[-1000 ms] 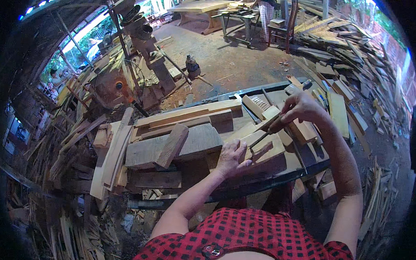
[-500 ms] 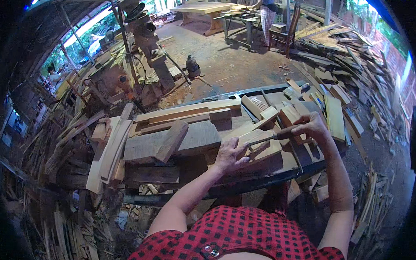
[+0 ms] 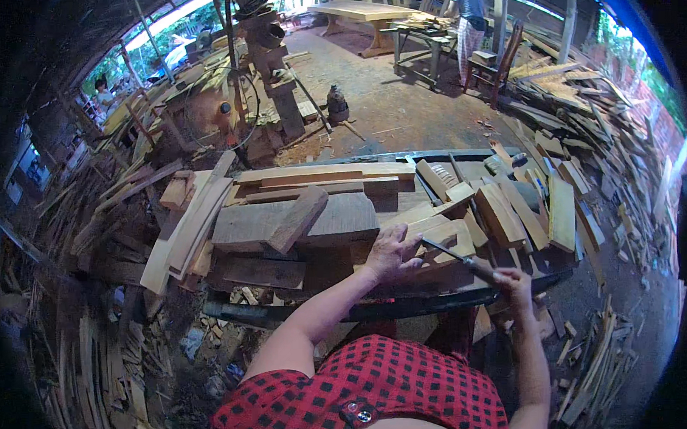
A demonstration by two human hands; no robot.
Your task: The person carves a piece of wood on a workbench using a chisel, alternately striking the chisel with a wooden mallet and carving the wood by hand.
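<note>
My right hand (image 3: 513, 285) is closed round the wooden handle of a chisel (image 3: 450, 251) with a long, thin dark metal blade. Its blade slants up and left over a pale, shaped piece of wood (image 3: 455, 232) on the bench, its tip close to my left hand. My left hand (image 3: 391, 255) lies with fingers apart at the left end of that piece, beside the blade's tip. The bench (image 3: 279, 312) has a dark front edge and is covered in timber. Left of my hand rests a thick grey block (image 3: 256, 225) with a short brown offcut (image 3: 299, 219) across it.
Curved pale boards (image 3: 195, 228) overhang the bench's left end. Several blocks (image 3: 502, 212) and a brush-like tool (image 3: 504, 163) lie at its right. Scrap wood (image 3: 589, 125) is heaped along the right. Beyond stand a machine (image 3: 269, 68), a big table (image 3: 362, 12) and another person (image 3: 471, 30).
My right hand has come down and nearer to me, so the chisel now slopes the other way, handle end lower. My left hand stays on the wood. The whole view has shifted slightly.
</note>
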